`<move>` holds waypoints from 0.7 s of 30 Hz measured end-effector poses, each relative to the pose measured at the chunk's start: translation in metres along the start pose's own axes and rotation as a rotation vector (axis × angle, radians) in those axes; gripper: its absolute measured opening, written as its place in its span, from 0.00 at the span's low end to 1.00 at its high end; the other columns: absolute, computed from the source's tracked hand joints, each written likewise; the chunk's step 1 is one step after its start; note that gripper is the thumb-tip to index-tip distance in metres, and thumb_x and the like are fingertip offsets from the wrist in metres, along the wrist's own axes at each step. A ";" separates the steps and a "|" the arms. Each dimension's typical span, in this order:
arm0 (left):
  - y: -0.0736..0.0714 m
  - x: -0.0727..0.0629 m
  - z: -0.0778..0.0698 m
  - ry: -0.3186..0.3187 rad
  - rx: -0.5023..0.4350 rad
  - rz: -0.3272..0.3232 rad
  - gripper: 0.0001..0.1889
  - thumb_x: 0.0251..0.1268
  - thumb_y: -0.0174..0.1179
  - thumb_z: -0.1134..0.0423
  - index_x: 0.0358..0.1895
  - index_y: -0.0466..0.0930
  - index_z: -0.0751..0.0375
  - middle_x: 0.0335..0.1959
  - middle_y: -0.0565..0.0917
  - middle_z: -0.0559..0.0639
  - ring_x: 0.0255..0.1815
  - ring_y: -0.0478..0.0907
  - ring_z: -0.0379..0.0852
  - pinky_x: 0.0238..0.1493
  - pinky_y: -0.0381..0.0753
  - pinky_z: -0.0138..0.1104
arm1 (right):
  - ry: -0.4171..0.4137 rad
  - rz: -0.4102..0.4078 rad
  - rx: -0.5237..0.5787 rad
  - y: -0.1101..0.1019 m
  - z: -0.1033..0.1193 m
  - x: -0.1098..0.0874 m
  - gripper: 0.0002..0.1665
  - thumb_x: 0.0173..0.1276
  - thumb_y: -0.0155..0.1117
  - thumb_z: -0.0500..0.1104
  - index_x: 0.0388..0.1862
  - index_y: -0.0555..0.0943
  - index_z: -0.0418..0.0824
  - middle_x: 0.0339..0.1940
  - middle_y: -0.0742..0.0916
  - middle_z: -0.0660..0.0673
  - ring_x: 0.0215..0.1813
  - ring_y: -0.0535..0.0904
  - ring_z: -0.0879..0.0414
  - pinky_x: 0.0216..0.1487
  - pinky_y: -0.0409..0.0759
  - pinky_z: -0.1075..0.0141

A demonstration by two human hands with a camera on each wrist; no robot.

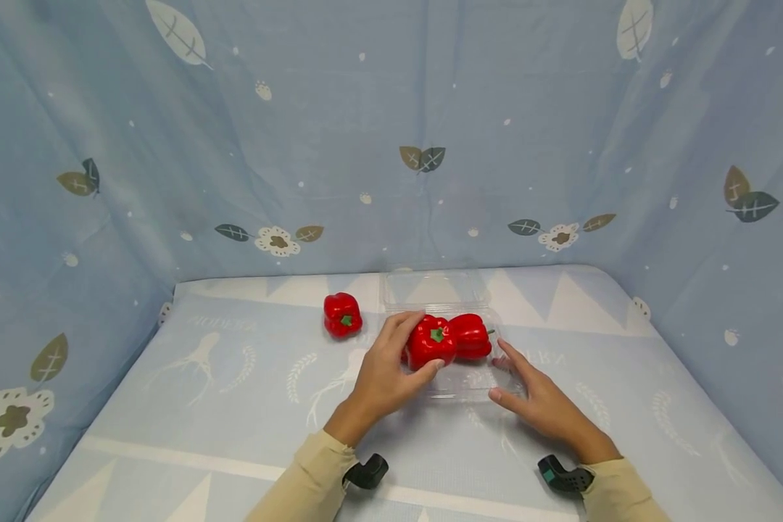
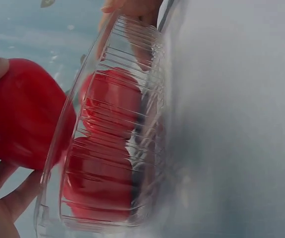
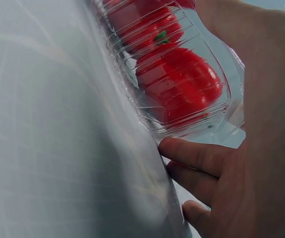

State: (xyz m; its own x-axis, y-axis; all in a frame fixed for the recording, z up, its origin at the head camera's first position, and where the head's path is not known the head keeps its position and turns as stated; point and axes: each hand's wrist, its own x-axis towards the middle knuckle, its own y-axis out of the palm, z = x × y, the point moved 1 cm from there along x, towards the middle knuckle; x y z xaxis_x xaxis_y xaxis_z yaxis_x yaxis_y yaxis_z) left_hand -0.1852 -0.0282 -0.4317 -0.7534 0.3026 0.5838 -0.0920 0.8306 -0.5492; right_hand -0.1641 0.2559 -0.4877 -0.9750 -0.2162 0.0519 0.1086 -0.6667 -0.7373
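Observation:
A red bell pepper [image 1: 431, 346] with a green stem is held in my left hand [image 1: 380, 373], thumb on the near side and fingers on the far side. It is over the left part of a clear plastic clamshell box [image 1: 457, 391]. Through the ribbed wall, the left wrist view shows two more red bell peppers inside, one farther pepper [image 2: 111, 101] and one nearer pepper [image 2: 99, 181]. My right hand [image 1: 544, 406] is at the box's right end, fingers spread. In the right wrist view its fingertips [image 3: 170, 147] are against or very near the box's bottom corner.
Another red bell pepper [image 1: 342, 316] lies on the patterned tablecloth [image 1: 222, 406], left of the box. The clear lid [image 1: 434, 288] is folded back toward the blue curtain [image 1: 365, 109] behind. Curtains also border both sides.

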 end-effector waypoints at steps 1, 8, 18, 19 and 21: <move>0.000 0.001 0.000 -0.006 0.002 0.016 0.39 0.59 0.74 0.54 0.75 0.69 0.51 0.67 0.74 0.49 0.65 0.77 0.47 0.60 0.82 0.42 | 0.003 0.001 0.000 0.000 0.000 0.000 0.56 0.67 0.67 0.66 0.86 0.51 0.56 0.72 0.78 0.39 0.77 0.64 0.34 0.65 0.61 0.24; 0.002 0.004 -0.003 -0.076 -0.003 0.134 0.42 0.58 0.75 0.52 0.76 0.66 0.52 0.68 0.75 0.49 0.67 0.75 0.46 0.61 0.81 0.44 | -0.007 0.002 0.024 0.000 0.000 0.000 0.55 0.68 0.67 0.65 0.86 0.51 0.57 0.73 0.78 0.40 0.78 0.64 0.35 0.67 0.60 0.25; 0.009 0.007 -0.006 -0.105 -0.009 0.164 0.38 0.58 0.76 0.50 0.72 0.70 0.51 0.65 0.78 0.45 0.63 0.76 0.44 0.60 0.82 0.46 | -0.006 -0.009 0.017 0.001 0.001 0.000 0.55 0.67 0.68 0.65 0.85 0.51 0.56 0.72 0.78 0.40 0.78 0.64 0.34 0.65 0.61 0.24; 0.010 0.007 -0.006 -0.102 -0.010 0.167 0.38 0.58 0.76 0.51 0.71 0.71 0.51 0.65 0.79 0.45 0.63 0.76 0.44 0.59 0.82 0.46 | -0.013 -0.010 0.023 0.001 0.001 0.000 0.55 0.67 0.68 0.64 0.85 0.51 0.56 0.72 0.78 0.40 0.78 0.64 0.34 0.66 0.61 0.24; 0.012 0.007 -0.006 -0.088 -0.003 0.176 0.37 0.58 0.76 0.51 0.71 0.71 0.50 0.65 0.78 0.45 0.63 0.76 0.43 0.59 0.82 0.45 | -0.036 -0.014 0.033 0.000 0.001 -0.001 0.55 0.68 0.68 0.62 0.85 0.52 0.56 0.72 0.79 0.40 0.77 0.65 0.35 0.66 0.61 0.25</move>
State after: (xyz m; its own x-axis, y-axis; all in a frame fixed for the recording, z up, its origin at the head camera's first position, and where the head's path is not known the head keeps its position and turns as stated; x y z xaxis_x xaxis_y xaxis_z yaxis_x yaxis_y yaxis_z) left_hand -0.1872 -0.0137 -0.4305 -0.8119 0.4011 0.4243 0.0478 0.7699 -0.6363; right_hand -0.1631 0.2554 -0.4873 -0.9690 -0.2313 0.0865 0.1017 -0.6928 -0.7139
